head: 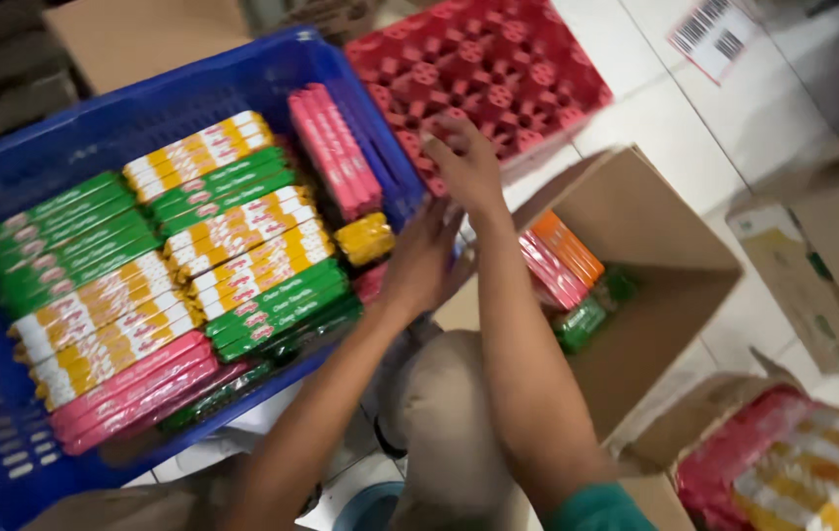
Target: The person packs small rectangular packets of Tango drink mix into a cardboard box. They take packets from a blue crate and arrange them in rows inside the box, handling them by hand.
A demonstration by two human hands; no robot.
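My left hand (421,261) lies over the right rim of a blue plastic crate (65,147), fingers apart, beside a yellow packet (365,239) and a pink one. My right hand (465,162) is further up, at the crate's far right corner where it meets a red plastic crate (498,69). Its fingers are bent against the red edge, and motion blur hides whether they grip anything. The blue crate holds rows of long flat packets in green (56,241), yellow-and-white (242,231) and pink (336,152).
An open cardboard box (655,246) right of my arms holds orange, pink and green packets. Another box (793,462) at the bottom right holds wrapped bundles. More cartons stand at the right edge and top left. White tiled floor lies between them.
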